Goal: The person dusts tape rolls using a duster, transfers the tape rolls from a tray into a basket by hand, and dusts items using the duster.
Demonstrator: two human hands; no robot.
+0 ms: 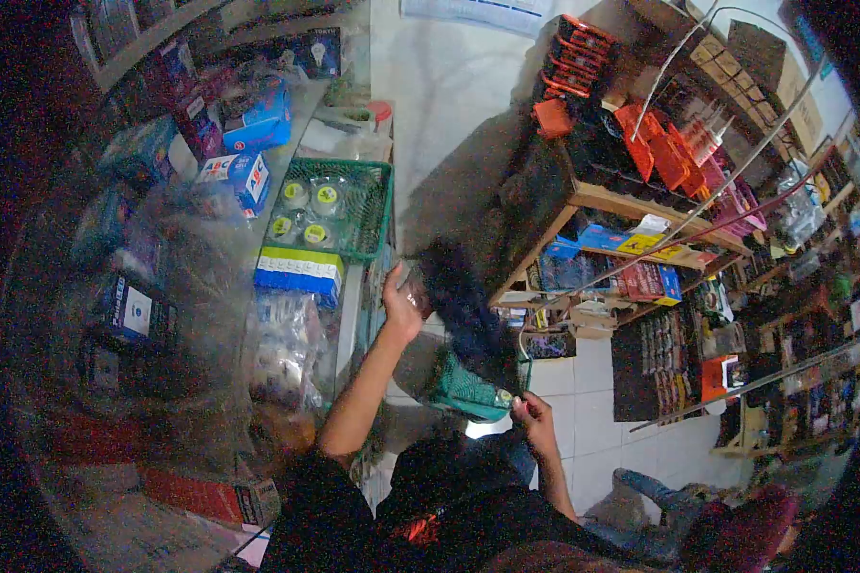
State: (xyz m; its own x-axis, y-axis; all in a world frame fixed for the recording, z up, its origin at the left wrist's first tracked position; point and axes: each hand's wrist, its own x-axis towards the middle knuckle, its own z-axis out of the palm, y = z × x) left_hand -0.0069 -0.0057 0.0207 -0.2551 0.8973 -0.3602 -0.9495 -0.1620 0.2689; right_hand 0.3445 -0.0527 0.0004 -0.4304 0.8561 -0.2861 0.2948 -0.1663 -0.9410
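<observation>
Two hands, well apart! L hand is curled round a clear container (prob. plastic, blurry tho). Looks light, slick, thin-walled, might dent if squeezed; best hold's round the side, fingers spread. R hand is down at the lower green basket, fingers bent beside a yellow-labelled container; can't tell if it's pinching that or the rim. Further out, L side: upper green basket w/ four clear round containers, ABC box nearby. R side: wooden shelf, orange plastic bins on top.
</observation>
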